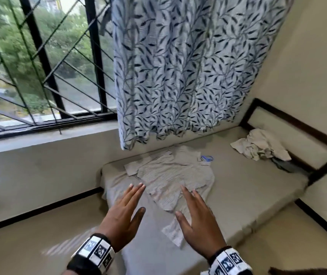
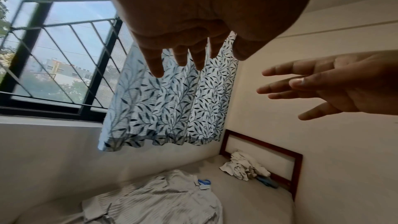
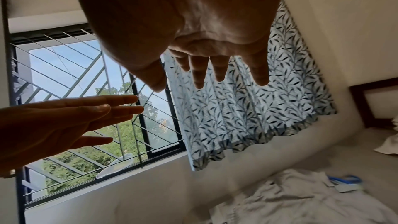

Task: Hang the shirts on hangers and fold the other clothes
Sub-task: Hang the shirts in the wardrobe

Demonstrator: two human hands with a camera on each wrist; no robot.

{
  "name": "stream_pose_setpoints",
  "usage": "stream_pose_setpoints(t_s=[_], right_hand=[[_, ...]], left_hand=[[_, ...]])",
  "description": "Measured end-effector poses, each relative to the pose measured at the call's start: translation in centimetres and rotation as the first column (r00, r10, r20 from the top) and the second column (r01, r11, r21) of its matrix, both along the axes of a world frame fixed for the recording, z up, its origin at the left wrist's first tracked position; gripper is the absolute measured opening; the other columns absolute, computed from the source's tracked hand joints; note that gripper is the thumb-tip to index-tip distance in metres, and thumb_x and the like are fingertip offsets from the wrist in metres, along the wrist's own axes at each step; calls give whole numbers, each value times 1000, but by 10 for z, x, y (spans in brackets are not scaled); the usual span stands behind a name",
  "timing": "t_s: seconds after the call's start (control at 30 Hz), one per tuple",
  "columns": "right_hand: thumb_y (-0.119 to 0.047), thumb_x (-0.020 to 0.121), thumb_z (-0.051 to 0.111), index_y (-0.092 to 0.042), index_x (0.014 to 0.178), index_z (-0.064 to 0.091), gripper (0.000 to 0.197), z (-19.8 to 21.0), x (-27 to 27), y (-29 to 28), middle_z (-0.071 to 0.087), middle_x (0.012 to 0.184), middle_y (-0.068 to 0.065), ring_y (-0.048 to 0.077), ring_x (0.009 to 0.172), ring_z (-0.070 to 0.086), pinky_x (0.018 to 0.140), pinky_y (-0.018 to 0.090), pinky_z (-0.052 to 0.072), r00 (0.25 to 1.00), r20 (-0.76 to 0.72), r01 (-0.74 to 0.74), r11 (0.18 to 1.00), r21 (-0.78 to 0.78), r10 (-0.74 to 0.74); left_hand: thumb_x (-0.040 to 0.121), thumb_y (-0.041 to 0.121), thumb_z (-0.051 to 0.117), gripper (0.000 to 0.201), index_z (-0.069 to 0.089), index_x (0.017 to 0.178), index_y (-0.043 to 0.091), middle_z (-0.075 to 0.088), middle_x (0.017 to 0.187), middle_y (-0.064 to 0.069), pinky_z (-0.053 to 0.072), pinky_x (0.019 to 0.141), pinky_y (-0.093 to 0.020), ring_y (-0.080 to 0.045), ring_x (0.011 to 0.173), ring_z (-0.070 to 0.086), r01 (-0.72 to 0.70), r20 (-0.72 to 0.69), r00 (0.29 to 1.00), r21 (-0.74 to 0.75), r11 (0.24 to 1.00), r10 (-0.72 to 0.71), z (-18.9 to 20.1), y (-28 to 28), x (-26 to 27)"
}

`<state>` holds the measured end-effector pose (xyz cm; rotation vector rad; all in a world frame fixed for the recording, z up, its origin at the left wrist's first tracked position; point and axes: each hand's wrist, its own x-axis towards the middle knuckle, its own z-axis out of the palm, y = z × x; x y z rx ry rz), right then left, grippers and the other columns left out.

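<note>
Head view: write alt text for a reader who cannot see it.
Two open hands, left hand and right hand, reach toward a striped shirt spread on a bed, a blue hanger at its collar. A crumpled white garment lies near the headboard, under a leaf-print curtain.

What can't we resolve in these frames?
- Blue hanger: every view shows only its tip; the striped shirt covers the rest.
- Crumpled clothes pile: garment types unreadable, bunched; right wrist view cuts it off.
- Dark item under that pile: mostly hidden.
- Shirt's collar: blurred in both wrist views.
</note>
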<state>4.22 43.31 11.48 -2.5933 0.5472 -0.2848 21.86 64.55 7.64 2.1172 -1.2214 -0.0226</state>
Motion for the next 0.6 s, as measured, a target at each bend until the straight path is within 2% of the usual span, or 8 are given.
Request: stream_pose_setpoints(t_s=[0.1, 0.17, 0.23, 0.3, 0.37, 0.47, 0.6], right_hand=[[-57, 102, 43, -65, 152, -6, 70, -7, -36, -52, 6, 162, -36, 1, 158, -2, 125, 48, 25, 999, -22, 34, 999, 3, -33], [-56, 103, 43, -68, 151, -8, 71, -13, -61, -80, 4, 160, -38, 3, 159, -1, 125, 50, 25, 997, -46, 60, 998, 33, -59], [-57, 103, 43, -69, 150, -10, 71, -19, -83, -102, 4, 160, -40, 3, 159, -2, 125, 49, 25, 995, -61, 85, 994, 63, -81], [-58, 101, 41, -68, 151, -7, 70, -25, -101, -120, 10, 165, -34, 4, 159, 0, 125, 49, 25, 993, -46, 112, 990, 87, -108], [-57, 101, 41, -67, 151, -3, 68, -33, -115, -135, 9, 161, -37, 3, 159, -1, 126, 48, 25, 989, -65, 143, 984, 110, -136], [-53, 102, 45, -59, 156, 4, 68, -42, -126, -150, 10, 161, -36, 1, 158, -1, 127, 42, 23, 983, -65, 177, 973, 149, -169], [-57, 99, 41, -50, 162, 13, 69, -50, -130, -167, 17, 167, -30, -3, 157, 0, 127, 33, 21, 979, -62, 201, 964, 173, -193]], left_hand=[[104, 61, 24, 67, 21, 164, 31, 17, 168, 21, 3, 125, -17, -3, 158, 4, 20, -9, 1000, 30, 999, -20, 2, -53, -22], [104, 60, 26, 67, 20, 164, 31, 16, 169, 21, 0, 124, -14, -1, 157, 2, 38, -8, 999, 48, 998, -38, 3, -84, -38], [103, 62, 26, 68, 19, 164, 32, 15, 169, 22, 5, 126, -19, -1, 157, 3, 57, -15, 998, 65, 996, -57, 3, -110, -50], [102, 66, 22, 70, 15, 164, 35, 12, 169, 24, 11, 128, -26, -2, 157, 1, 76, -15, 997, 93, 993, -75, 2, -133, -57], [101, 69, 21, 71, 12, 164, 38, 9, 169, 25, 14, 128, -31, -2, 158, -1, 97, -21, 995, 135, 986, -95, -2, -152, -60], [102, 66, 25, 69, 14, 164, 38, 13, 169, 24, 17, 128, -34, -3, 158, 2, 133, -38, 991, 149, 980, -129, -9, -174, -61], [102, 66, 28, 69, 19, 163, 36, 20, 168, 21, 22, 128, -40, -7, 158, 9, 136, -77, 989, 152, 979, -125, -24, -198, -53]])
